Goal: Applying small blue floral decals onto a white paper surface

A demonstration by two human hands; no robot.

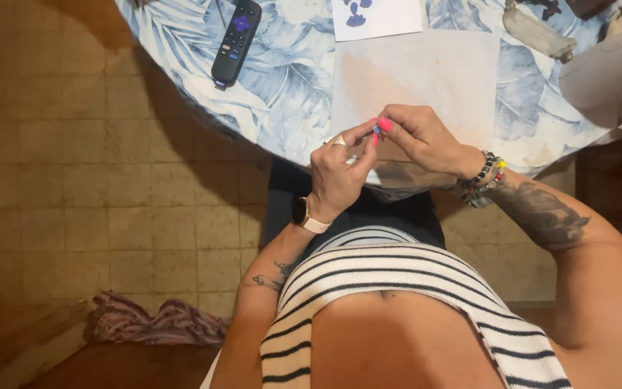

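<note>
Two hands meet just over the near edge of the table (181, 50). Both the left hand (336, 176) and the right hand (419, 140) are closed in a pinch on a tiny bluish piece (376, 130), held in the air between the fingertips. Small as it is, it could slip from the long nails and drop to the lap or floor. Farther back lie a sheet of paper (426, 72), a black remote (235, 39) toward the left edge, and a white card with blue shapes (379, 18) at the far edge.
</note>
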